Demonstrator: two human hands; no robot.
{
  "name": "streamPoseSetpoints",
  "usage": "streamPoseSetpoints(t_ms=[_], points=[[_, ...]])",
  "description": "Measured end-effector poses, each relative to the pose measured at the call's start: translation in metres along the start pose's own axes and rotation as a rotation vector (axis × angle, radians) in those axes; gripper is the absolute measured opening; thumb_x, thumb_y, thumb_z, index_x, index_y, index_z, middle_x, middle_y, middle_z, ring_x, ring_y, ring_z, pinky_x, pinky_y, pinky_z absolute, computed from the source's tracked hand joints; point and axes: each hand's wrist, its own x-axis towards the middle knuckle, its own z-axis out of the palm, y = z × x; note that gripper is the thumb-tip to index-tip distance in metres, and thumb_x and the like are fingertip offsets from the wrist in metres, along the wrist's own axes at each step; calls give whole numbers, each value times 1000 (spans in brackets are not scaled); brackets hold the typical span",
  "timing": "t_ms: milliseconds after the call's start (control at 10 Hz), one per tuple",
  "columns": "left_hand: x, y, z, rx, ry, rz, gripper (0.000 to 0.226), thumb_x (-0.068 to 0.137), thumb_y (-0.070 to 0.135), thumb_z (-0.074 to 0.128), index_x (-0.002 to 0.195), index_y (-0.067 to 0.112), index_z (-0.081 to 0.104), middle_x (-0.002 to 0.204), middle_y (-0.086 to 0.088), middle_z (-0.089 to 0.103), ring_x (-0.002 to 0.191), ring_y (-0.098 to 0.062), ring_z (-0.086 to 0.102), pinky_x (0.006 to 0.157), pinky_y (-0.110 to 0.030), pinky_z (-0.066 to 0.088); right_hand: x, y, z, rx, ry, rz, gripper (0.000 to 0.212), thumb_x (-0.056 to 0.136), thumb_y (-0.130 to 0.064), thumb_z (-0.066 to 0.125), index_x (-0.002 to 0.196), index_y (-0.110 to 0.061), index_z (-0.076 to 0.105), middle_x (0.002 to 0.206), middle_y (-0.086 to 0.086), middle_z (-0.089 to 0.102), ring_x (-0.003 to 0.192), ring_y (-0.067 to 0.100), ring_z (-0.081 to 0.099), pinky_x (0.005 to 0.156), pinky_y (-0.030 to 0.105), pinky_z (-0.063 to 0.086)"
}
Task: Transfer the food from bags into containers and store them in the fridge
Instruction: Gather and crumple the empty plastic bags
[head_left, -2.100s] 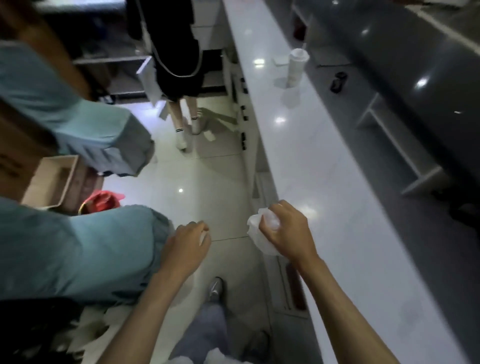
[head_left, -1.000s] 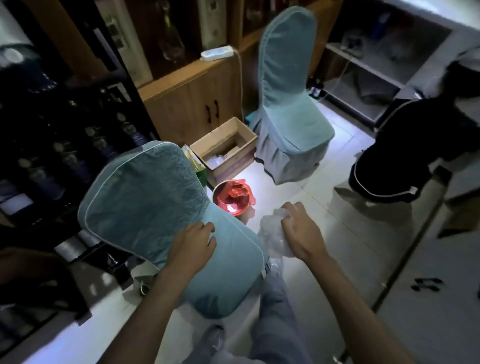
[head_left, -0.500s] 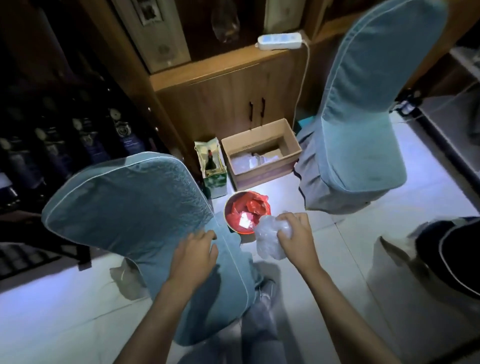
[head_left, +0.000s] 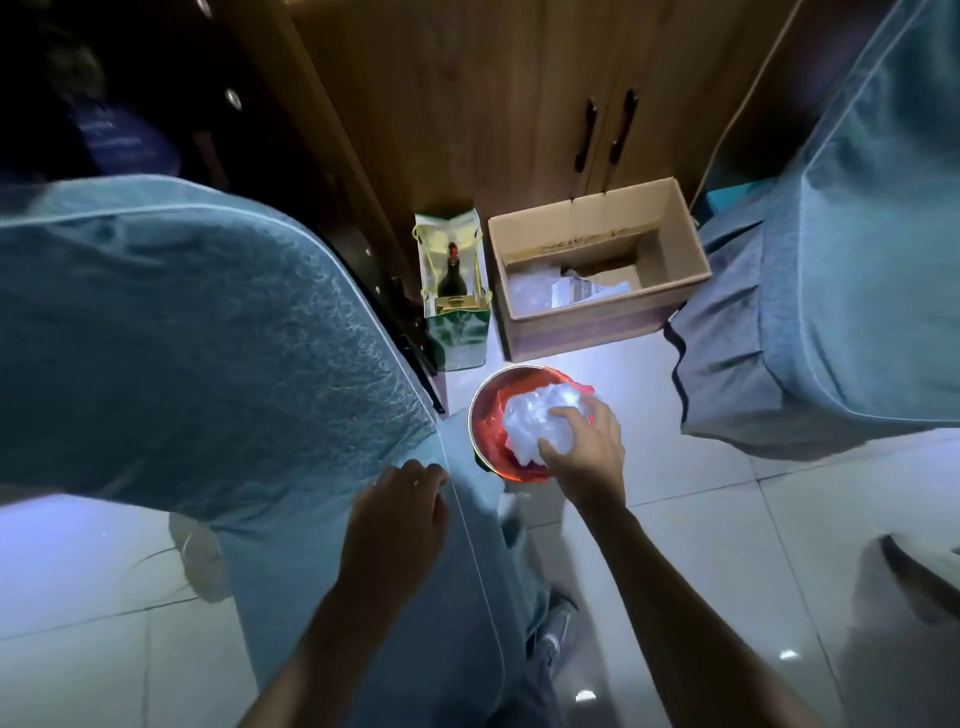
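Head view. Right hand (head_left: 582, 447) grips a crumpled clear bag (head_left: 540, 421), fingers curled over it, directly above the red-lined bin (head_left: 485, 415); whether the bag touches the liner cannot be told. Left hand (head_left: 397, 512) rests on the near chair (head_left: 208, 338), fingers loosely bent, holding nothing. Bin stands on the tile floor (head_left: 727, 519) between the near chair and the far chair (head_left: 857, 260). Behind it, just beside each other: green gift bag (head_left: 457, 301) and open box (head_left: 597, 270), both against the wooden cabinet (head_left: 493, 104).
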Motion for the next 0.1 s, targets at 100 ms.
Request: streamPoseSetpoints(t_ms=[100], points=[[7, -7, 11, 0, 39, 19, 26, 86, 30, 46, 97, 23, 69, 88, 1, 65, 82, -30, 65, 65, -43, 53, -5, 16, 23, -96, -34, -12, 40, 72, -18, 77, 111, -20, 70, 132, 11, 60, 119, 37, 55, 87, 51, 56]])
